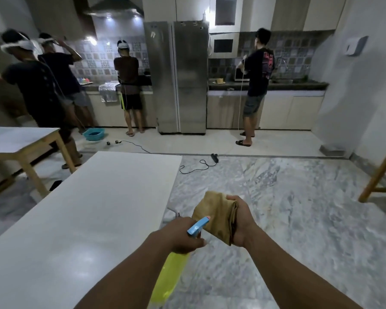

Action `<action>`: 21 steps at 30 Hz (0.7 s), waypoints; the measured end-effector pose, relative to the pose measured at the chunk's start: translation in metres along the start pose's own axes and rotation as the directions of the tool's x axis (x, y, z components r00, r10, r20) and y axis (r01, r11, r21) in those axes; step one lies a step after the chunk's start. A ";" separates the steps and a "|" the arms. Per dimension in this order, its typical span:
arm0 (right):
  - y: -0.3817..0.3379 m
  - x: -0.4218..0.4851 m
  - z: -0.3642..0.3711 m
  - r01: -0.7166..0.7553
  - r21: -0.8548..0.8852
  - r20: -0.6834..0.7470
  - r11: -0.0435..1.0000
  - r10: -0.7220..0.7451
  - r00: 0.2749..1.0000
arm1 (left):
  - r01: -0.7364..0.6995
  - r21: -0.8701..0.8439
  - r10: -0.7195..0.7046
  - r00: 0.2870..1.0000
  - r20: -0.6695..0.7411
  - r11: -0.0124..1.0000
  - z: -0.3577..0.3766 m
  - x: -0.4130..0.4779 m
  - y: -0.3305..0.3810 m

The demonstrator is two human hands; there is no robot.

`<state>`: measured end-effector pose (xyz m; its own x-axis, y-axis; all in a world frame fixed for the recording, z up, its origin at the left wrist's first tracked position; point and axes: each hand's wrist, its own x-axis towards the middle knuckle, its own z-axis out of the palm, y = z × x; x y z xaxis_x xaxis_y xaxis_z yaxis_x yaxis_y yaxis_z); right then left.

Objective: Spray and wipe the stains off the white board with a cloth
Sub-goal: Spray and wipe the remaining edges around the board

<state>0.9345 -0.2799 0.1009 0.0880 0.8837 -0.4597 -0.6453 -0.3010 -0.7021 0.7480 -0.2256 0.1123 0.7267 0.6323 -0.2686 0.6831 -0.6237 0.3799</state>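
hands out front, both full, both just off the right edge of the white board [80,219]. the left hand [183,236] is wrapped tight round the neck of a spray bottle [168,277], fingers closed under the blue trigger head [197,226], whose pink-tipped nozzle points up and to the right, away from the board. the bottle body is clear plastic holding yellow-green liquid; it looks well filled, though the exact level can't be read because the forearm covers part of it. the right hand [240,221] is clenched on a folded tan cloth [216,216], thumb on top, the folds bunched in the palm and the loose part hanging toward the trigger head, touching or just behind it. the board itself lies flat and pale, running away from the hands toward the kitchen, its surface glossy with a soft reflection near its close end; no stains can be made out from here. beyond the board's far left corner, a wooden-legged table [20,141] with a white top. past the board's far end, on the floor, a blue basin [93,134], contents too small to tell. right of the board's far corner, a black power strip [214,157] with its cord looped on the marble floor. further back, four people stand at the counters, either side of a steel fridge [183,76].
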 end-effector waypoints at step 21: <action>-0.109 0.500 0.060 -0.240 -0.149 -0.097 0.959 0.227 0.969 | 0.357 -0.247 -0.404 0.898 -0.176 0.901 -0.131 0.288 -0.257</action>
<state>1.0037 0.2157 -0.0197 0.0124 0.7529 -0.6580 -0.5272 -0.5542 -0.6441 0.7718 0.1771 0.0536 0.3633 0.9005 -0.2390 0.8569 -0.2223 0.4652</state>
